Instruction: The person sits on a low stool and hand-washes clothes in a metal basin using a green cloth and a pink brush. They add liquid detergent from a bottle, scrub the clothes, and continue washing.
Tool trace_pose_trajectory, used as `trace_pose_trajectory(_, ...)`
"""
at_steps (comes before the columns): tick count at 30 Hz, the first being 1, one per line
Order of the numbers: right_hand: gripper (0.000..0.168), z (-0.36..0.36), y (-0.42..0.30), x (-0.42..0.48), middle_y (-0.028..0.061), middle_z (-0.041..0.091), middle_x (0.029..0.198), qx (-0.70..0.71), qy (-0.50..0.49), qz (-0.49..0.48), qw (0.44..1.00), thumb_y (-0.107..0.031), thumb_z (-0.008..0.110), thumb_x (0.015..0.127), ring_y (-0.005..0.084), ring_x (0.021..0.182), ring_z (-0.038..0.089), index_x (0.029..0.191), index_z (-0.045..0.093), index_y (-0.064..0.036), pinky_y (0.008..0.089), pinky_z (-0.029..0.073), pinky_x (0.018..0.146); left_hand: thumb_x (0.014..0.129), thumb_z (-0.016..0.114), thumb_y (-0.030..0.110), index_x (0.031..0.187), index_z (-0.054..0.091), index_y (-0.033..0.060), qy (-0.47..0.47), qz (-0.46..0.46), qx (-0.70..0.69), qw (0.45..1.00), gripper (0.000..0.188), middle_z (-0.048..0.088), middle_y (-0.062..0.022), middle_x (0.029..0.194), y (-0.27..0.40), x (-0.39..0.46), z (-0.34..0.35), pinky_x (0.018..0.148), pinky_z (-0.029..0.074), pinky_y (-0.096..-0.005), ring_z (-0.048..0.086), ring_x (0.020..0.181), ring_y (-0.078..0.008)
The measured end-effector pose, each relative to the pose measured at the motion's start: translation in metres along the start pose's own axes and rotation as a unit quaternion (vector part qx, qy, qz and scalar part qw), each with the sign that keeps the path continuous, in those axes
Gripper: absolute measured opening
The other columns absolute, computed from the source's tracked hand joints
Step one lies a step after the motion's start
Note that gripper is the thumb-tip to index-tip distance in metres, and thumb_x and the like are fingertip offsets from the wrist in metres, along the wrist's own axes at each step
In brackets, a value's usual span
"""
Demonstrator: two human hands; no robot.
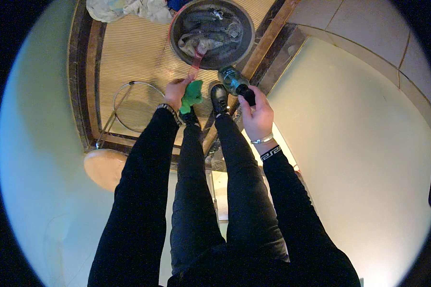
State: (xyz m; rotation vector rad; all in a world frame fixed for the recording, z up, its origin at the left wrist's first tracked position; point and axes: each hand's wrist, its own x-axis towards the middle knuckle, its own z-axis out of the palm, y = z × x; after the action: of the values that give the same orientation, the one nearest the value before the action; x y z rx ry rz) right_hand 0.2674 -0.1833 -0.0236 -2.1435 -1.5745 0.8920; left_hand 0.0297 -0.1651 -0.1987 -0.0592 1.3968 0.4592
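Note:
In my left hand [175,94] is a long translucent pink item [195,66], whose far end reaches over the rim of a round dark basin [250,43]. A bright green, soft-looking piece [192,94] sits against the same hand, below the thumb; how it is held cannot be made out. Wet dark and greyish fabric [208,43] lies in the basin. My right hand [259,111] grips a clear greenish bottle [231,78] by its black top. The bottle is tilted, its base towards the basin and just below the rim.
Crumpled whitish cloth [129,10] lies at the upper left, beside something dark blue [177,4]. A stool with a round pale seat [105,168] and a metal ring [117,94] stands at left. My black shoes [219,97] are on the ribbed mat [129,46], near a brown-edged border [260,61].

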Motion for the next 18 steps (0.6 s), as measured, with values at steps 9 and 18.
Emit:
trace_pose_trajectory(9,0.036,-0.070,-0.049,-0.023,0.0167,0.067,0.092,0.087,0.022,0.034,0.995,-0.023,0.068,0.091,0.0264,0.065,0.067,0.119,0.055,-0.005,0.0340,0.053,0.055,0.083,0.079,0.022,0.100,0.069,-0.0012,0.027,0.085,0.195,0.977,0.031,0.070,-0.0064,0.091,-0.047,-0.109,-0.033,0.069,0.050,-0.0293,0.062,0.078,-0.0144)
trace_pose_trajectory(18,0.037,-0.084,-0.033,-0.073,0.0155,0.067,0.088,0.120,0.068,0.050,0.989,-0.019,0.068,0.090,0.0223,0.069,0.068,0.122,0.056,-0.006,0.0312,0.052,0.057,0.095,0.059,0.037,0.101,0.069,0.0029,0.038,0.313,0.553,0.771,0.036,0.072,-0.0167,0.093,-0.033,0.000,-0.038,0.073,0.051,-0.0392,0.068,0.086,-0.0301)
